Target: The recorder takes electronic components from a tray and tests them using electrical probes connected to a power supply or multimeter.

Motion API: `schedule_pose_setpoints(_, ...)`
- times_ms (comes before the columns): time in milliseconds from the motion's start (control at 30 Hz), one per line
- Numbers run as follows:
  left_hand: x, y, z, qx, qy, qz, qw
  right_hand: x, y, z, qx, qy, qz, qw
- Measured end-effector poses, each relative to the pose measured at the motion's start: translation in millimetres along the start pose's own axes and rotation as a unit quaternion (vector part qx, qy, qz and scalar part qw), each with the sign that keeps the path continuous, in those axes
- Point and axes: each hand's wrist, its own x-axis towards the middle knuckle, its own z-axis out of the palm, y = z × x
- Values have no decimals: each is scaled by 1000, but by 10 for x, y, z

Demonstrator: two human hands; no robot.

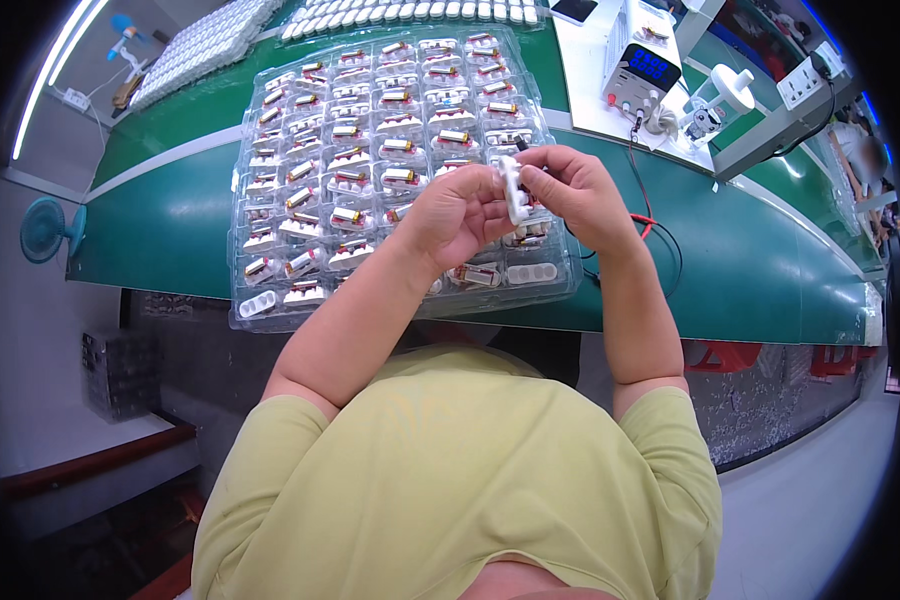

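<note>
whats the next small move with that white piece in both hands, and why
Probably lower the white piece toward an empty pocket near the front edge of the clear tray. Both the left hand and the right hand pinch it above the tray, and most pockets hold parts with gold cylinders, while a few front pockets look unfilled. Whether the piece is finished, I cannot tell.

Both forearms rise from the lower edge and bend inward, bringing the hands close together in front of the chest. The left hand point(457, 215) is curled, thumb and fingertips pinched toward the right. The right hand point(570, 190) faces it, fingers bent and closed in a grip.
</note>
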Motion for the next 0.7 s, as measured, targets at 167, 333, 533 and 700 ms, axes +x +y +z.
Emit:
schedule_pose_setpoints(167,39,-103,64,81,93,113,986,43,131,102,-72,81,4,994)
schedule_pose_setpoints(333,49,-167,84,337,69,194,919,40,185,64,-137,98,-46,985)
schedule_pose_setpoints(533,52,-103,26,90,30,96,991,-49,151,-159,-43,115,-79,989)
schedule_pose_setpoints(700,2,-61,30,0,6,57,998,-99,142,-134,22,149,-71,986)
